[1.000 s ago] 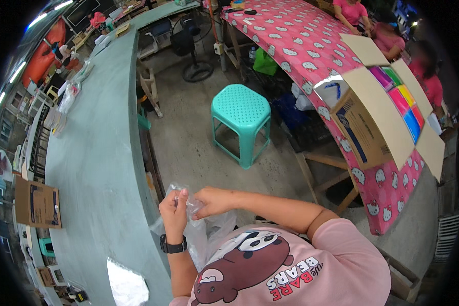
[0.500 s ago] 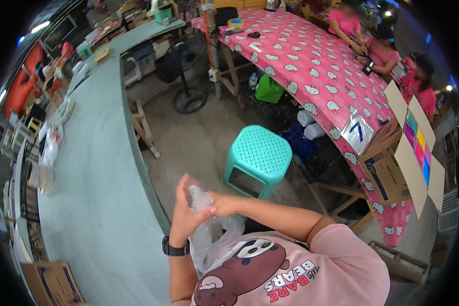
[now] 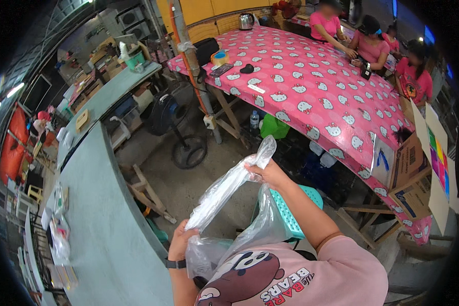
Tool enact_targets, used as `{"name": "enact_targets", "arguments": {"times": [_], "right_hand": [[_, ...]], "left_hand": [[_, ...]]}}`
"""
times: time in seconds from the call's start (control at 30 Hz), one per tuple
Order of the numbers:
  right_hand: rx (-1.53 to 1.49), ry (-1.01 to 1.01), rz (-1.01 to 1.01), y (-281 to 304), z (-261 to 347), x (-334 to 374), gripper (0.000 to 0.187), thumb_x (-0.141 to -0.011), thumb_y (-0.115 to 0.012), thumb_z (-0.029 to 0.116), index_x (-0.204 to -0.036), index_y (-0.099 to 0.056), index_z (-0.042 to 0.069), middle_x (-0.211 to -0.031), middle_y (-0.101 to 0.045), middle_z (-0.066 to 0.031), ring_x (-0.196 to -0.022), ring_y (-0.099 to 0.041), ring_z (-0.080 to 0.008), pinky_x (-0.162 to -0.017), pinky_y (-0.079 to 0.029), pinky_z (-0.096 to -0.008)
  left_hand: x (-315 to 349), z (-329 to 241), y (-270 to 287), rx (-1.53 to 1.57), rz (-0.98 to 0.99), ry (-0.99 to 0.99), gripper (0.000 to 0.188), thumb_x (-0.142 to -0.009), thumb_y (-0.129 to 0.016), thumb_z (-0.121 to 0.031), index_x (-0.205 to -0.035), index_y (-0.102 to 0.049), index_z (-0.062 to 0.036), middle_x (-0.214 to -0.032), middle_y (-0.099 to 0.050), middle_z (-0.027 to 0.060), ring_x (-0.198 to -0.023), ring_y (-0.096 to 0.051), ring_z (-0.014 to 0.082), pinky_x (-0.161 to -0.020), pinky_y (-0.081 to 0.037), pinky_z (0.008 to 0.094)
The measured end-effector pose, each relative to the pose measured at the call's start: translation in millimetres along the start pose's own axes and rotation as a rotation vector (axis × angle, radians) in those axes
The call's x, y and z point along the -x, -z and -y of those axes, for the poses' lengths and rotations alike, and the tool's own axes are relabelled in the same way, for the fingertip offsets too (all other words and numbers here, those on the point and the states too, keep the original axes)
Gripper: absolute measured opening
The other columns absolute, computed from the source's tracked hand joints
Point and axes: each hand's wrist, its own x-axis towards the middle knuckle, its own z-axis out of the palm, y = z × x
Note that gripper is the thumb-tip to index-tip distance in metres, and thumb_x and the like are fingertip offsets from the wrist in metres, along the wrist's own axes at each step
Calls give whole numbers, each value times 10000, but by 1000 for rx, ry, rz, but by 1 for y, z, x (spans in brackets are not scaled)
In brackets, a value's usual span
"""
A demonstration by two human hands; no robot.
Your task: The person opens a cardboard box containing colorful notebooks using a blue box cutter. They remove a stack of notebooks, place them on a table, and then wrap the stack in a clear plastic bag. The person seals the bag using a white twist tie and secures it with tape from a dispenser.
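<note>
A clear plastic bag (image 3: 217,196) is stretched between my two hands in front of my body. My left hand (image 3: 181,240), with a dark watch on its wrist, grips the bag's lower left part near the green table's edge. My right hand (image 3: 264,172) is closed around the bag's upper right part, and a bunched end sticks up above the fist. The loose part of the bag (image 3: 262,222) hangs down toward my shirt. Partly behind my right forearm stands a turquoise plastic stool (image 3: 303,201).
On the left runs a long grey-green table (image 3: 104,229). A table with a pink patterned cover (image 3: 311,86) stands ahead to the right, with an open carton (image 3: 413,163) at its near end. A black pedestal fan (image 3: 181,132) stands between them. People in pink sit at the far right.
My hands, close together before, have moved apart and pulled the bag out between them. My right hand went up and right. The view has shifted, showing more of the pink table.
</note>
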Motion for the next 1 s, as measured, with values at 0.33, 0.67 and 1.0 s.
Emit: {"name": "enact_targets", "arguments": {"times": [0.33, 0.67, 1.0], "right_hand": [[1086, -90, -85, 67, 5, -115, 186, -760, -597, 186, -865, -583, 33, -758, -622, -115, -708, -605, -211, -648, -463, -331], [844, -207, -634, 83, 6, -158, 236, -765, -616, 141, -964, -565, 24, -720, -592, -85, -656, -539, -139, -624, -439, -281], [575, -132, -899, 117, 76, -185, 186, -804, -586, 120, -958, -568, 19, -686, -552, -23, -642, -502, -76, -590, -423, -236]], "left_hand": [[-242, -139, 49, -247, 67, -177, 311, -701, -461, 11, -992, -568, -4, -781, -572, 52, -673, -531, 116, -619, -429, 223], [-543, -252, -113, -624, 847, -272, 272, -769, -494, -29, -1037, -515, 11, -908, -572, 39, -847, -503, 104, -778, -399, 238], [-718, -298, -379, 280, 677, -486, 393, -750, -547, -68, -1133, -476, -12, -981, -556, 121, -900, -547, 176, -773, -443, 281]]}}
